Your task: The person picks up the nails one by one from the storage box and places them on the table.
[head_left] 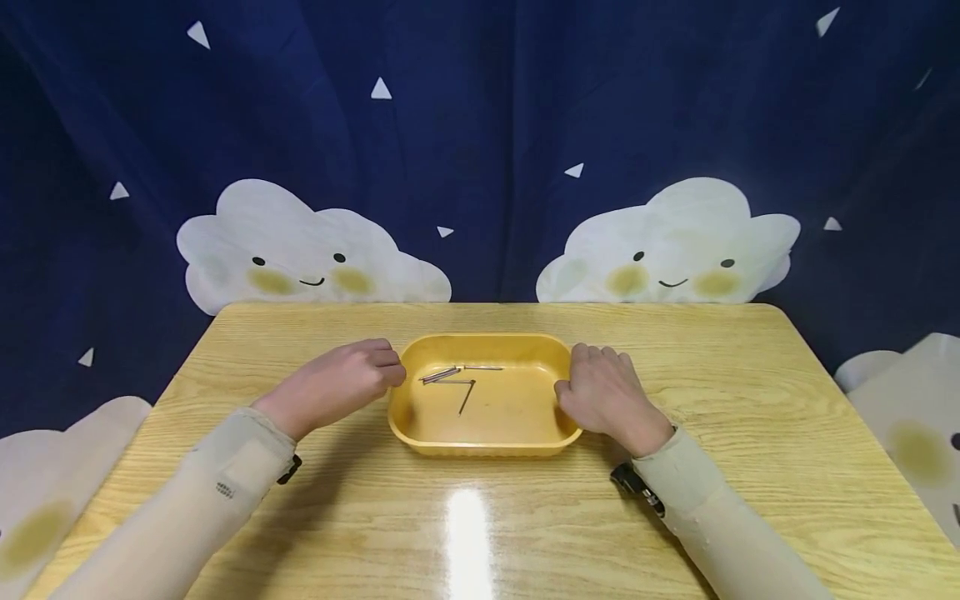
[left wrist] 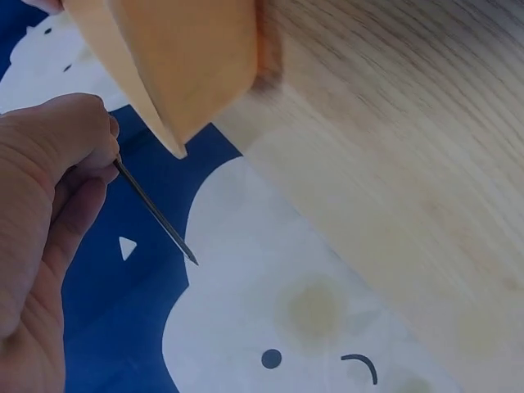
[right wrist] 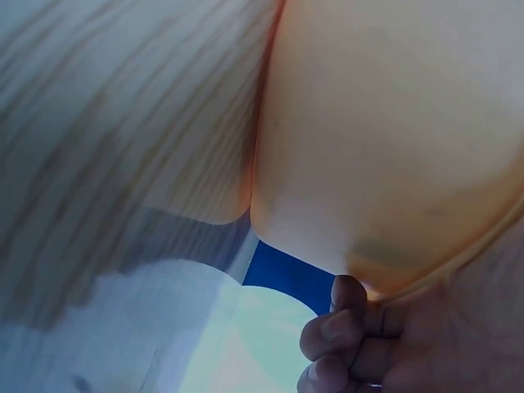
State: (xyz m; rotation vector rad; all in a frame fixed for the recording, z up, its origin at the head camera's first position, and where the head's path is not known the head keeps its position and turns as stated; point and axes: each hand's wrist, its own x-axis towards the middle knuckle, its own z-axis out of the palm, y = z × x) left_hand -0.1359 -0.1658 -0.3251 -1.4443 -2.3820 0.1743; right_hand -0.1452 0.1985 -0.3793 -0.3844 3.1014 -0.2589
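A yellow plastic tray (head_left: 487, 447) sits on the wooden table, with several thin metal nails (head_left: 465, 383) lying loose toward its left side. Beyond the tray's left end, my left hand (head_left: 348, 383) pinches a nail (left wrist: 155, 209), its point sticking out from the fingers in the left wrist view. The nail's head is hidden in the grip. My right hand (head_left: 607, 392) grips the tray's right end, thumb over the inner side. In the right wrist view its curled fingers (right wrist: 332, 332) show right at the rim, beside the outer wall.
The wooden table (head_left: 360, 517) extends around the tray, with a bright light reflection in front. Behind it hangs a dark blue curtain (head_left: 480, 150) with white triangles and smiling clouds. A black strap (head_left: 636, 487) shows at the right wrist.
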